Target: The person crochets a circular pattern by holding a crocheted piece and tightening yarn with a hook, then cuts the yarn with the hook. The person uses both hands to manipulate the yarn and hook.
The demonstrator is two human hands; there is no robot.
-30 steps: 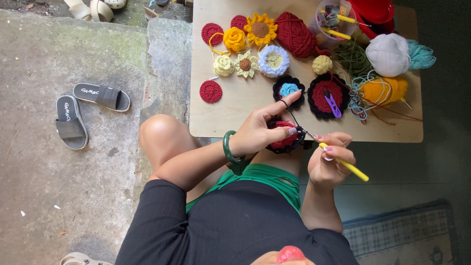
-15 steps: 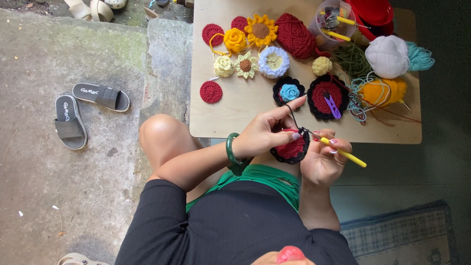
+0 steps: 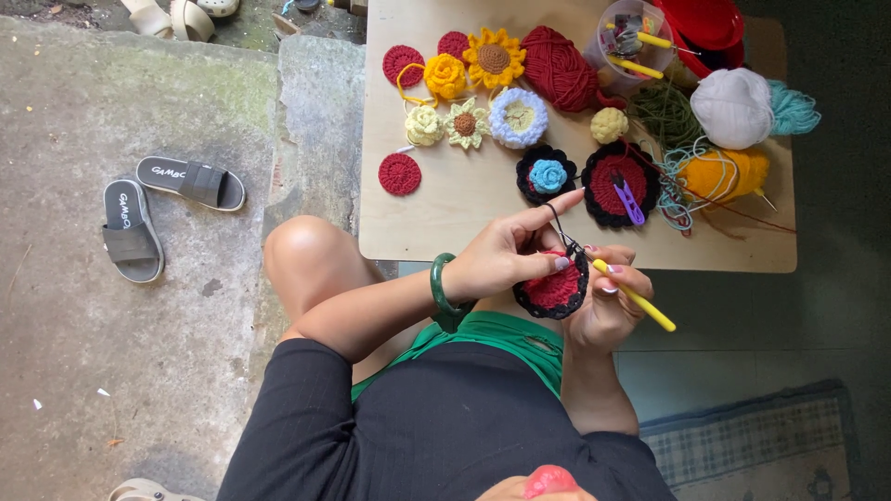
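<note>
Pinching the edge of a round red and black crochet piece [image 3: 554, 289], your left hand [image 3: 506, 257] has thumb and middle fingers closed on it while the index finger points out straight with a black strand of yarn running over it. Your right hand [image 3: 608, 299] is closed around a yellow crochet hook [image 3: 634, 295], whose tip meets the upper edge of the piece and whose handle slants out to the right. The piece hangs just off the near edge of a small wooden table [image 3: 445, 209], above your lap. A green bangle [image 3: 445, 292] sits on your left wrist. On the table lie finished crochet flowers: a sunflower [image 3: 494, 57], a yellow rose [image 3: 445, 76], a white and blue round [image 3: 519, 117], a black round with a blue rose [image 3: 547, 174], and a larger red and black round [image 3: 620, 183] with a purple clip [image 3: 629, 201] on it. A small red disc [image 3: 400, 173] lies apart to the left. Balls of yarn sit at the far side: dark red [image 3: 560, 68], white [image 3: 732, 107], orange [image 3: 722, 174]. A pair of grey slippers [image 3: 158, 209] rests on the concrete floor, well apart from the table.
</note>
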